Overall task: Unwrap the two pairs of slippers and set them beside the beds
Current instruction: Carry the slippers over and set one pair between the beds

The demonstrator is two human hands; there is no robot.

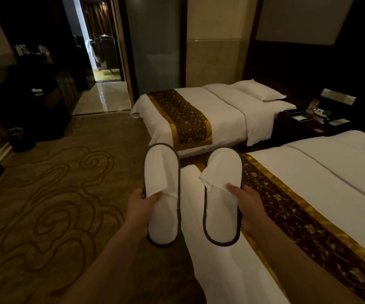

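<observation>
Two white slippers with dark trim are held up in front of me, toes pointing away. My left hand [141, 205] grips the left slipper [161, 178] at its side, thumb on the insole. My right hand [246, 204] grips the right slipper [222, 207] the same way, thumb on top. Both slippers are bare, with no wrapper visible on them. They hang above the foot corner of the near bed [322, 172]. The far bed [227, 110] stands beyond, with a narrow gap between the two beds.
Patterned carpet [56, 194] spreads to the left. A nightstand [308, 119] with a phone and small items sits between the bed heads. A dark cabinet [34, 102] and a bin [15, 139] stand at the left wall. A doorway [104, 62] opens at the back.
</observation>
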